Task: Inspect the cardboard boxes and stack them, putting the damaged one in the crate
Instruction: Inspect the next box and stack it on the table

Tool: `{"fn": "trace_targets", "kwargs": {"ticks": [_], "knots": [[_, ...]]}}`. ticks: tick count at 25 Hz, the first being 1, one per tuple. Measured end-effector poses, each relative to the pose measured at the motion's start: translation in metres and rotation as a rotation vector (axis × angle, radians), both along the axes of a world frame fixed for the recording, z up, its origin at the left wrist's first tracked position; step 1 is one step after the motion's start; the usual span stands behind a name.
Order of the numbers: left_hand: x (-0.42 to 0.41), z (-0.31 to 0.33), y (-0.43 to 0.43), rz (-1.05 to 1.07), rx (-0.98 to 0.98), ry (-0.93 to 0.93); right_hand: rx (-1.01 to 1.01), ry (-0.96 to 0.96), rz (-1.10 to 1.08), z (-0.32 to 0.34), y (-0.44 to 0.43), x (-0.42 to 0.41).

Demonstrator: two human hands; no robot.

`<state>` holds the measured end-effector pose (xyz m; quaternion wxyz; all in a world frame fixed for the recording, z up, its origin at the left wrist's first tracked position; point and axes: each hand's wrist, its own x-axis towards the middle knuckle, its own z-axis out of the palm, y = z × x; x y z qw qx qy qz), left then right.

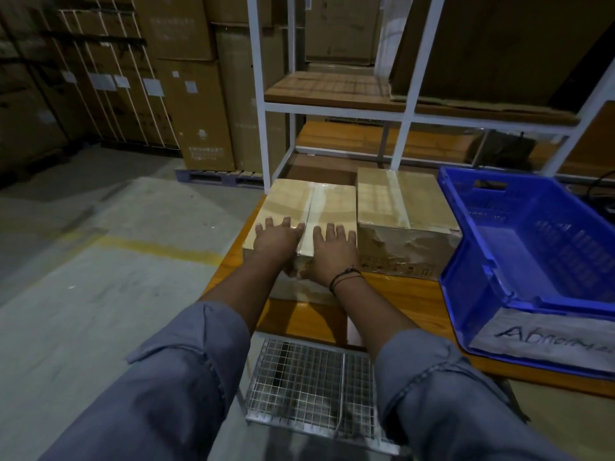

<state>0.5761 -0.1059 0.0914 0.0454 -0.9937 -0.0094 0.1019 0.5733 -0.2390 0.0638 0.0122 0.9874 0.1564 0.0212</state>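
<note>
Two taped cardboard boxes sit side by side on the wooden table [399,294]. The left box [309,202] lies under both my hands. My left hand [278,239] and my right hand [332,252] rest on its near top edge, fingers spread over the top and thumbs hooked down the front face. The right box [399,201] stands free beside it, with a crumpled, torn front face [406,251]. A blue plastic crate [532,247] with a handwritten paper label [545,337] stands at the right, nothing visible inside it.
A white metal shelf frame [263,94] with wooden boards rises behind the table. Tall stacked cartons [196,104] on a pallet stand at the left. A wire mesh rack [309,377] sits below the table's near edge. Concrete floor with a yellow line [159,249] spreads left.
</note>
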Motion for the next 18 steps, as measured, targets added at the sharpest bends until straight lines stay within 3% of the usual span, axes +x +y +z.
{"fn": "trace_targets", "kwargs": {"ticks": [7,18], "knots": [[0.05,-0.005,0.004,-0.008,0.033,0.025,0.0,0.033,0.126,0.001,-0.021,0.052],[0.125,-0.011,0.005,-0.045,0.04,-0.075,-0.067,0.019,0.084,0.001,-0.02,0.125]]}}
